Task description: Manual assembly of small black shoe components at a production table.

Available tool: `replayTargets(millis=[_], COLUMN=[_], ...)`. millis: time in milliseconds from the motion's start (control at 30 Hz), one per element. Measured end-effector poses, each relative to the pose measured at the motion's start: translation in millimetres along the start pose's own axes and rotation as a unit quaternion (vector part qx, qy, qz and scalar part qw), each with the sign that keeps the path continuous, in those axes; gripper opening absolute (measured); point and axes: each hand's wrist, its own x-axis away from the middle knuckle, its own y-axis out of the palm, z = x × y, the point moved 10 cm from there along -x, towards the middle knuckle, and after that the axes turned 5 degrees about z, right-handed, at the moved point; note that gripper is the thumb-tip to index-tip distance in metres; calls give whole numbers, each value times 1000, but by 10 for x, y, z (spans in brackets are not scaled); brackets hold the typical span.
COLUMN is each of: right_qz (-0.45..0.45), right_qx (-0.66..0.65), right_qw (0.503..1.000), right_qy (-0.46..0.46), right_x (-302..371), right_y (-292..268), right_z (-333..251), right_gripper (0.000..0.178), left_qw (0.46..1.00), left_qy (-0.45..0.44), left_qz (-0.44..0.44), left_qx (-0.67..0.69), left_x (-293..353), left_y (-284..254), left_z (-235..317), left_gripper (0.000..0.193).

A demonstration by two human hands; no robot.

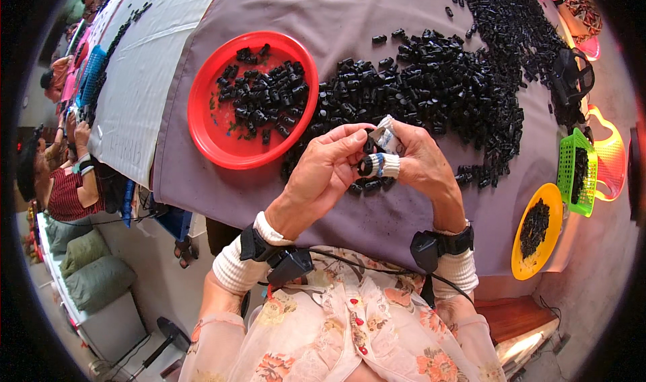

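Note:
My left hand and my right hand meet at the table's near edge, in front of a large pile of small black plastic parts. Pinched in the left fingers is one small black plastic part, mostly hidden by them. The right hand is closed close against it, thumb and finger wrapped in white coverings. A small greyish edge shows between the right fingers, too little to name. Left of the pile, a red round tray holds more black parts and some scraps.
A yellow tray of black bits sits at the table's right edge, beside a green basket and an orange-pink basket. At the left, another person works at a white-covered table. Cables hang between my wrist straps.

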Motion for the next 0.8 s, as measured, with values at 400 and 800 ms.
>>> replayTargets(millis=[400, 800], right_qz=[-4, 15], right_qx=[27, 30], right_qw=[999, 999], right_qy=[-18, -43], right_x=[40, 58], right_y=[28, 33], right_z=[19, -175], right_gripper=[34, 31], left_qw=[1000, 1000], left_qy=[3, 20], left_qz=[22, 4], left_qx=[-12, 1], left_x=[9, 34], left_y=[17, 64], left_z=[3, 61], left_gripper=[19, 20])
